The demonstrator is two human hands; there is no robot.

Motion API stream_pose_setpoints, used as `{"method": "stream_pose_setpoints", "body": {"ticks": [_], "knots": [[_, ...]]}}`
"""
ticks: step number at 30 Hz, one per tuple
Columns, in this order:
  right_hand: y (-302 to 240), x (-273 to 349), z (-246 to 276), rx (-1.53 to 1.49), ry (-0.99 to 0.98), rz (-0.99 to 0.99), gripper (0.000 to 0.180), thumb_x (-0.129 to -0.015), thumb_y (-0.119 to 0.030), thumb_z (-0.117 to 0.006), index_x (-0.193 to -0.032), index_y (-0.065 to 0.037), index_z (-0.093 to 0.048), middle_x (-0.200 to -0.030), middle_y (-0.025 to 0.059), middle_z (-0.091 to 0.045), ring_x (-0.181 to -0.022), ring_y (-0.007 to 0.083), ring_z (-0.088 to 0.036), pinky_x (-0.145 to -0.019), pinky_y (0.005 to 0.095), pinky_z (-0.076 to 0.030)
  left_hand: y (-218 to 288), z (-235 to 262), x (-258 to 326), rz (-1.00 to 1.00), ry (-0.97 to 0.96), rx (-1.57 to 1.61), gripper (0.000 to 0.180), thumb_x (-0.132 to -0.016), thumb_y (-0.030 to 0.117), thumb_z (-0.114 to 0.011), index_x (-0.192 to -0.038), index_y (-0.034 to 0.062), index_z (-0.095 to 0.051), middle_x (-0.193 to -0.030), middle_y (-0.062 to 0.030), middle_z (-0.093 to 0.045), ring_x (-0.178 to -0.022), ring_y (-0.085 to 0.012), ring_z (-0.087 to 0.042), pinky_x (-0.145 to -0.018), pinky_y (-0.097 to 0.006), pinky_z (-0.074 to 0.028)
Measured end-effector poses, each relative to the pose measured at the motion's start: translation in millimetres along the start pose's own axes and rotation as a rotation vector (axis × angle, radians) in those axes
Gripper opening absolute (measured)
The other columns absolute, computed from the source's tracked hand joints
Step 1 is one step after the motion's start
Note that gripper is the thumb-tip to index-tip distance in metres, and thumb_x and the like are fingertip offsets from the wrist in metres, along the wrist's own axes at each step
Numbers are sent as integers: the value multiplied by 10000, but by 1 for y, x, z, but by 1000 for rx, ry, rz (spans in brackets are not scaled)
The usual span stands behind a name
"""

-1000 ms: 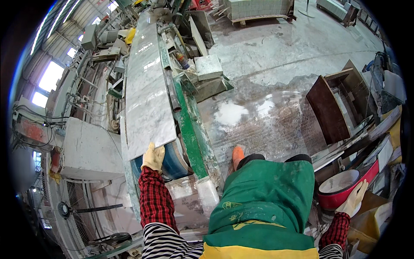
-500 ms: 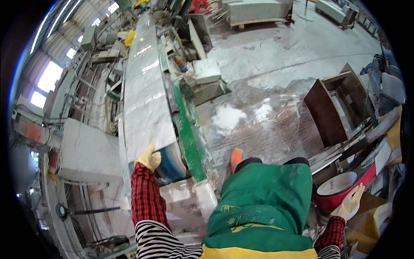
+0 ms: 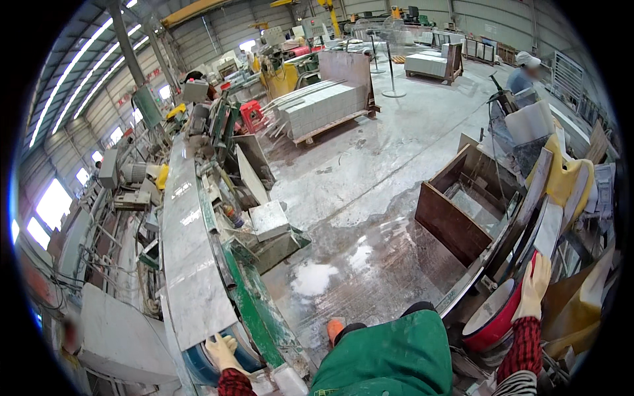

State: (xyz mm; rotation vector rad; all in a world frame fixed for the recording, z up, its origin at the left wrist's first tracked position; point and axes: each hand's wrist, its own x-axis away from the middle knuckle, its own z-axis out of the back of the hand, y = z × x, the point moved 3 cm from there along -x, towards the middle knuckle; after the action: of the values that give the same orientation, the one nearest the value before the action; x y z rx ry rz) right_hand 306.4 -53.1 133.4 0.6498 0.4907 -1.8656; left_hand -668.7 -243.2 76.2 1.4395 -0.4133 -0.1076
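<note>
Slab (image 3: 198, 284) pale grey, cloudy-veined, glossy in patches; left hand (image 3: 223, 352) at near edge, grip unclear; right hand (image 3: 532, 288) well apart, fingers straight along red roller (image 3: 490, 338)

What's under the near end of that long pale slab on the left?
Just past the slab's near edge, a curved blue surface shows, partly covered by the left hand. What lies directly beneath is hidden by the slab.
</note>
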Motion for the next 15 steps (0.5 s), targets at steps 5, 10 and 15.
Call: {"method": "stream_pose_setpoints", "body": {"ticks": [5,10,15], "knots": [[11,-40,-36,53,-2,-48,442,-1092,-235,-646,-1453,21,-629,-1469,245,-635,-1422,441,-547,-1237,519,-410,40,-72,58,-533,-387,-528,699,-1093,189,-662,-1698,16,-357,-1133,-176,-782,-990,-284,-754,-955,-417,-607],[-11,-23,-37,12,-11,-135,445,-1089,-274,-644,-1433,8,-631,-1447,234,-644,-1405,420,-564,-1225,518,-419,55,-141,84,-986,-680,-801,661,-978,169,-759,-1580,9,-538,-1455,-254,-666,-1309,-470,-625,-1143,-488,-497],[-23,-23,-19,98,34,-157,477,-1037,-286,-693,-1430,-28,-619,-1490,195,-617,-1450,373,-530,-1238,497,-404,23,-161,78,-1070,-526,-1241,671,-931,217,-811,-1543,60,-587,-1511,-346,-583,-1399,-548,-523,-1226,-587,-412]]}}
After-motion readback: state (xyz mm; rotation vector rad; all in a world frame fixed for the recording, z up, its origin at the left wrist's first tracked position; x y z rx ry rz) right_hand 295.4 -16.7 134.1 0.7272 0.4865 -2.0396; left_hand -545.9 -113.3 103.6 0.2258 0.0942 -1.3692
